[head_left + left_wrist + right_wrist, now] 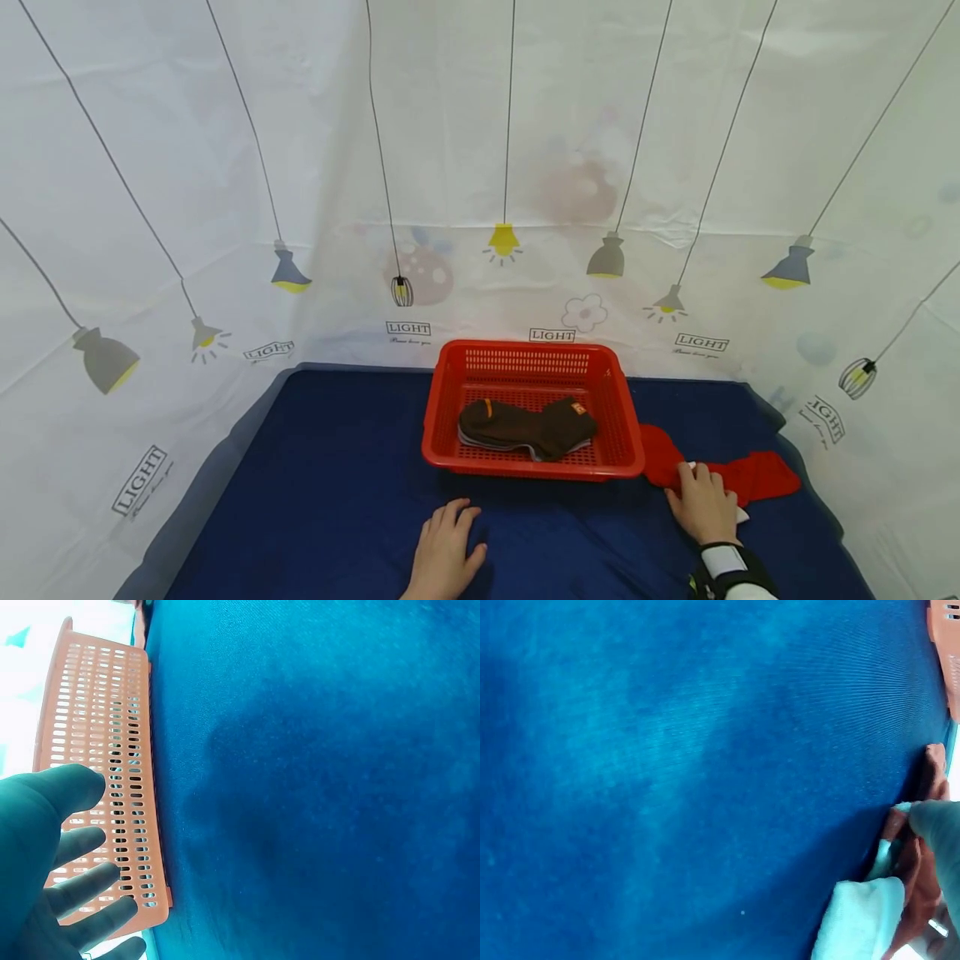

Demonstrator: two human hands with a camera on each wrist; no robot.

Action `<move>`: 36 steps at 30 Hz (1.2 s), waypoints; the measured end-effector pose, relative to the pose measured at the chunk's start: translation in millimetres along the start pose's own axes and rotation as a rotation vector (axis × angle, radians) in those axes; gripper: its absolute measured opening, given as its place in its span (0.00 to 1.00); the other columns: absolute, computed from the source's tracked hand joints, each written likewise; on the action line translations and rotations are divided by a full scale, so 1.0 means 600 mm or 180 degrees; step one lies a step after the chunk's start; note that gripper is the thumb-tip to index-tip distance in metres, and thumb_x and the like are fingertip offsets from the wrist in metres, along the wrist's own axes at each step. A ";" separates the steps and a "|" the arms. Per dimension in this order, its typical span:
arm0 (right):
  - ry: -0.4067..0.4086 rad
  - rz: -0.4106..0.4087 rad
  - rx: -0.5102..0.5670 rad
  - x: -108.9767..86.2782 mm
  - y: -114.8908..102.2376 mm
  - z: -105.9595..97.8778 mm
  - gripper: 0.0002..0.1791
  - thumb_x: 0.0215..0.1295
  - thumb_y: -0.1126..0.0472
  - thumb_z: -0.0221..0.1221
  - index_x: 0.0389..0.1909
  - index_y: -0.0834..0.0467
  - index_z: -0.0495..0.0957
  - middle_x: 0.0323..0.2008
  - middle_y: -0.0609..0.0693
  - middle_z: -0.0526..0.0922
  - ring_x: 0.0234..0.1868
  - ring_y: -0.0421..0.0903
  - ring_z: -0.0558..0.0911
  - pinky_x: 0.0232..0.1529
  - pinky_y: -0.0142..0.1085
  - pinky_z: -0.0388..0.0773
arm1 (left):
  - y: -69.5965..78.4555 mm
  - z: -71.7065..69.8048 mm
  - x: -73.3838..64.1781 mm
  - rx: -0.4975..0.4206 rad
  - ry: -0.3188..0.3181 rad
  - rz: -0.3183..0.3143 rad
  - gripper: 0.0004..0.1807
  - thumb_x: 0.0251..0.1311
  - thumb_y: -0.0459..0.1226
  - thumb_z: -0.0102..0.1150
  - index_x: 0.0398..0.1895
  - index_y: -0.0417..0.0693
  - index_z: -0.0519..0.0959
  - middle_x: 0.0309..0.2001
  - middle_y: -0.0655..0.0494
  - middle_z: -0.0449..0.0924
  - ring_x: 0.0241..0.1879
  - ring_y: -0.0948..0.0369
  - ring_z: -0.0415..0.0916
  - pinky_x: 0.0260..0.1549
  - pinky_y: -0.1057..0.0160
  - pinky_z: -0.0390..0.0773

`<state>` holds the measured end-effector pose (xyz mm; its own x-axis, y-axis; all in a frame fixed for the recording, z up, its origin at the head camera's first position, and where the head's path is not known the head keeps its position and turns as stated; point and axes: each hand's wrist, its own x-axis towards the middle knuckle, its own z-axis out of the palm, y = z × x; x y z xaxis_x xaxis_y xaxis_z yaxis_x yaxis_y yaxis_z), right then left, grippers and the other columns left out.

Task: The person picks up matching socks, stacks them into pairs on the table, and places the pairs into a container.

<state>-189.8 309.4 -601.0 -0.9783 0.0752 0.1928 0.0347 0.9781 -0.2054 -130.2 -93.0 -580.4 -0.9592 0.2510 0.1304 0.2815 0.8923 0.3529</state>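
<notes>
Beside the basket's right front corner lies a pair of red socks, spread sideways, with bits of a white sock showing at its near side. My right hand is over their middle, the fingers bent into the cloth and the thumb at the white fabric; the fingertips are partly hidden. My left hand hovers near the front of the red basket, fingers spread and nothing in them. Inside the basket, a dark brown sock with orange marks lies on top of a greyish one.
A dark blue cloth covers the table. White sheeting printed with hanging lamps rises behind and at both sides. The slotted basket wall stands close to the left hand's fingers in the left wrist view.
</notes>
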 end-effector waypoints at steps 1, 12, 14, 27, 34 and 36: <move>0.0030 -0.0022 -0.0007 0.000 0.001 0.001 0.20 0.47 0.57 0.66 0.38 0.62 0.71 0.32 0.63 0.72 0.33 0.63 0.72 0.26 0.58 0.67 | 0.000 0.000 0.000 0.0001 -0.0009 -0.0003 0.23 0.48 0.48 0.63 0.49 0.52 0.76 0.53 0.53 0.70 0.49 0.53 0.69 0.44 0.50 0.70; 0.0201 -0.0414 0.0132 -0.006 -0.002 0.000 0.11 0.51 0.65 0.63 0.32 0.62 0.70 0.24 0.58 0.71 0.21 0.55 0.73 0.19 0.46 0.69 | 0.003 -0.001 0.002 -0.0085 -0.0217 -0.0078 0.22 0.50 0.48 0.63 0.48 0.52 0.76 0.52 0.55 0.70 0.49 0.53 0.69 0.44 0.50 0.69; 0.0212 -0.0429 0.0134 -0.007 -0.004 -0.003 0.11 0.52 0.65 0.62 0.32 0.62 0.70 0.24 0.57 0.71 0.21 0.54 0.72 0.19 0.45 0.68 | 0.004 -0.001 0.001 -0.0093 -0.0233 -0.0083 0.22 0.50 0.48 0.63 0.48 0.53 0.76 0.52 0.55 0.70 0.49 0.53 0.69 0.44 0.50 0.70; 0.0158 -0.0572 0.0020 -0.029 -0.022 -0.015 0.14 0.50 0.64 0.65 0.35 0.60 0.71 0.25 0.54 0.71 0.19 0.48 0.71 0.18 0.40 0.68 | 0.006 0.001 0.000 -0.0114 -0.0311 -0.0121 0.21 0.50 0.48 0.63 0.48 0.53 0.76 0.51 0.56 0.71 0.48 0.54 0.69 0.44 0.50 0.70; 0.0241 -0.0750 0.0012 -0.048 -0.041 -0.014 0.14 0.47 0.64 0.66 0.33 0.58 0.71 0.23 0.52 0.70 0.19 0.47 0.71 0.19 0.39 0.66 | 0.007 0.003 -0.001 -0.0126 -0.0337 -0.0146 0.21 0.49 0.48 0.63 0.48 0.54 0.76 0.51 0.56 0.71 0.48 0.54 0.70 0.43 0.50 0.70; 0.0224 -0.0789 -0.0025 -0.051 -0.047 -0.010 0.14 0.48 0.63 0.66 0.33 0.58 0.71 0.23 0.51 0.69 0.20 0.46 0.70 0.20 0.38 0.65 | 0.007 0.003 0.000 -0.0130 -0.0335 -0.0145 0.21 0.49 0.48 0.63 0.47 0.54 0.76 0.51 0.56 0.71 0.48 0.54 0.70 0.43 0.50 0.70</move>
<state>-159.3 281.0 -595.2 -0.9406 -0.1541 0.3026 -0.2027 0.9697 -0.1362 -128.8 -88.5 -580.6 -0.9680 0.2504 0.0160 0.2363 0.8882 0.3940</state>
